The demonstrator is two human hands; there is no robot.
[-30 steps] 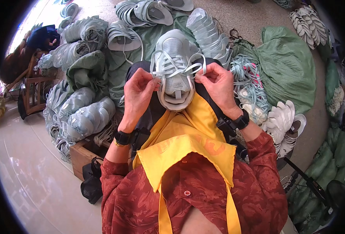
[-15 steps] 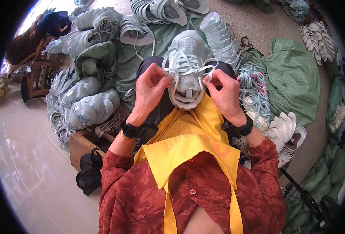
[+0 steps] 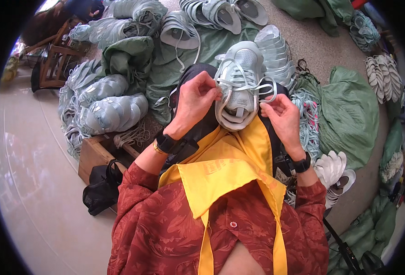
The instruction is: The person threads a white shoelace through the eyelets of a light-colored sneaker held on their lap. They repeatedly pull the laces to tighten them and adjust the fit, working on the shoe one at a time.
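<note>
Pale grey-green sneaker [image 3: 240, 95] is lying on person's lap, toe pointing away, opening facing the yellow apron [image 3: 232, 178]. Its lace [image 3: 275, 88] is criss-crossing over the tongue & running out both sides.

L hand [image 3: 195, 103] is sitting just beside sneaker's L edge, thumb & fingertips pressed together, pinching the lace there; fingers are hiding most of that bit. R hand [image 3: 282, 117] is hovering just R of sneaker's opening, thumb & forefinger pinching the other run of lace, w/ a slack loop curving up btwn fingertips & eyelets. Both wrists are wearing black straps.

Dark trousers [image 3: 195, 69] are showing either side of sneaker. Just past it on R, a fanned stack of pale uppers [image 3: 276, 52] is leaning; past the toe, a row of open shoes [image 3: 216, 16] is lying nr a green sheet [image 3: 161, 80]. Well L of sneaker, rolled stacks of uppers [image 3: 113, 112] are piling up, w/ a wooden box [image 3: 90, 158] & black pouch [image 3: 102, 188] sitting closer to the person. R of sneaker, pale-blue cords [image 3: 305, 133] are tangling, then a big green sack [image 3: 353, 119] is slumping; white pcs [image 3: 331, 167] are lying nearer person.
</note>
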